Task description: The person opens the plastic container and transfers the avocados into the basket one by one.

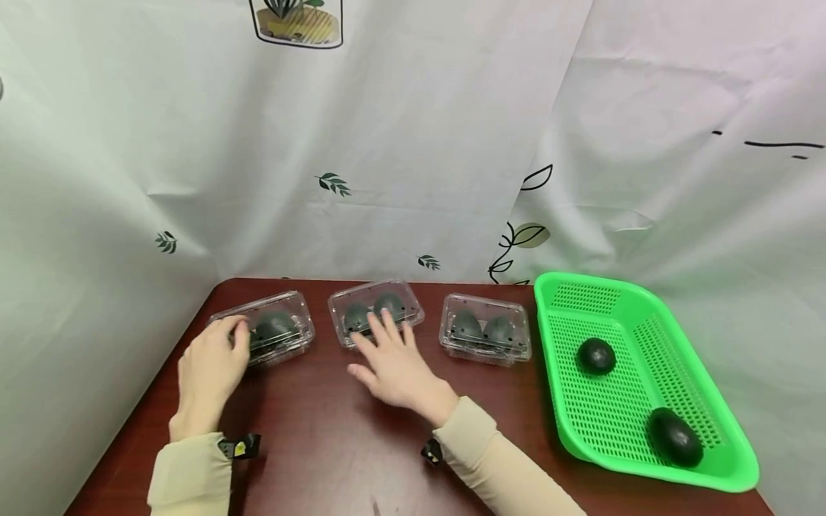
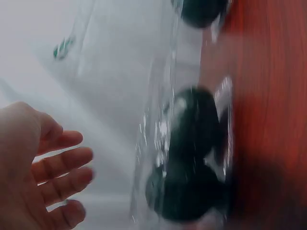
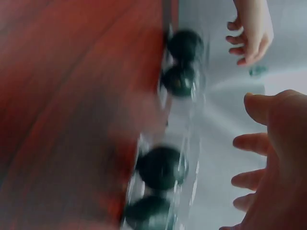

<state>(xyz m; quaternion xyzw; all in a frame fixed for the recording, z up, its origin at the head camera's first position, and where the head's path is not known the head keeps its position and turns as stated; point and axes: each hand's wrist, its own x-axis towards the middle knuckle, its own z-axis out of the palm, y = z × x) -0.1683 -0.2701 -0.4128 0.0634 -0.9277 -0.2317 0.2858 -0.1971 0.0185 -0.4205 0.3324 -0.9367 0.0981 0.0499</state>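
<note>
While both my hands hover fingers spread, holding nothing: left hand [image 1: 209,365] at left clear plastic clamshell box [image 1: 274,330] of dark avocados, nine o'clock; right hand [image 1: 393,365] over middle clear clamshell box [image 1: 374,309], twelve o'clock.

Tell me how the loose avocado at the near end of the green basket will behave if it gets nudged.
The near avocado is egg-shaped and smooth-looking, so it would probably roll or wobble instead of sliding straight. It lies loose on the perforated floor of the green basket; the raised rim would likely stop it. It looks firm and whole, so probably not fragile under a light push.
</note>
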